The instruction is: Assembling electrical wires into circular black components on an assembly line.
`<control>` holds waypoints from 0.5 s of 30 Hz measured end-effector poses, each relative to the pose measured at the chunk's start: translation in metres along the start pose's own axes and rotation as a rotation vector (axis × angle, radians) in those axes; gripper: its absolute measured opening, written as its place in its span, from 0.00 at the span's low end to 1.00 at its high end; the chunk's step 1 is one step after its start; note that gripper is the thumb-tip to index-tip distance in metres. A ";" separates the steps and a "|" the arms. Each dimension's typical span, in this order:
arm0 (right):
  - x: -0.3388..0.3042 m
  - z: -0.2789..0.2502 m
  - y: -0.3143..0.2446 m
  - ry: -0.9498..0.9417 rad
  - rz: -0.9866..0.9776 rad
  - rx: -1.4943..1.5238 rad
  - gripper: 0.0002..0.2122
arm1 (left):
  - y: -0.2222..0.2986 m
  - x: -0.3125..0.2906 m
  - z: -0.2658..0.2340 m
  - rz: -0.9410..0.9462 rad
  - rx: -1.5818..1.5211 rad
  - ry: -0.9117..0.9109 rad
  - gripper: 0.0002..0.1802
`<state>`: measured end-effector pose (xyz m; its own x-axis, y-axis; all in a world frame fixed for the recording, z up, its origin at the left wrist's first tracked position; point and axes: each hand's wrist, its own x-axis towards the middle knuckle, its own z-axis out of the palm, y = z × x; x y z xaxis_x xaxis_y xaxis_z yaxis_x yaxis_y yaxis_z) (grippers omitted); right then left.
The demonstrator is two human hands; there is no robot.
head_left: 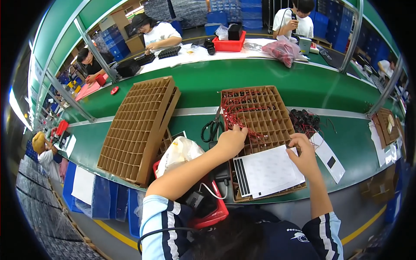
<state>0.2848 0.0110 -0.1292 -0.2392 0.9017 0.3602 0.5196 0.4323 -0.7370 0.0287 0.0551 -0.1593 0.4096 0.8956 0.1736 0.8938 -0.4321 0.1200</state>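
Observation:
A brown cardboard divider tray [273, 116] lies before me. Small black parts with thin red wires [232, 117] fill its far rows, and the wires trail over the left cells. My left hand [232, 141] is over the tray's left side, fingertips pinched together at the red wires. My right hand [303, 155] is at the tray's right side, thumb and fingers curled together. What they hold, perhaps something small and dark, is too small to name. A white sheet with black stripes [268, 171] covers the near part of the tray, just below both hands.
Stacked divider trays [138, 130] stand at left, beside a white plastic bag [180, 154] and a red bin [214, 216]. Black scissors [212, 128] lie between the trays. A tangle of black wired parts [303, 121] and a white card [328, 158] are at right. Co-workers sit across the green bench [203, 80].

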 end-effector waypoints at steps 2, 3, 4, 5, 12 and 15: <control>0.000 0.002 -0.006 -0.007 -0.021 0.044 0.08 | -0.001 0.001 0.002 -0.015 -0.001 0.009 0.16; -0.001 0.002 -0.008 -0.008 -0.019 0.045 0.08 | -0.001 0.001 0.000 -0.016 -0.001 0.007 0.16; -0.002 0.002 -0.010 -0.005 -0.027 0.050 0.07 | -0.002 0.000 -0.003 -0.028 -0.029 -0.001 0.15; -0.003 0.001 -0.011 -0.002 -0.035 0.056 0.07 | -0.002 0.000 -0.006 -0.041 -0.057 -0.009 0.15; -0.003 0.000 -0.021 -0.016 -0.049 0.018 0.07 | -0.006 -0.005 -0.003 0.155 -0.011 0.186 0.20; 0.000 0.004 -0.021 -0.027 -0.078 0.022 0.06 | -0.001 -0.002 0.014 0.104 -0.021 0.134 0.18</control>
<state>0.2703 0.0015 -0.1159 -0.3007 0.8651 0.4015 0.4801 0.5010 -0.7201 0.0295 0.0548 -0.1737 0.4706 0.8244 0.3145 0.8433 -0.5251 0.1146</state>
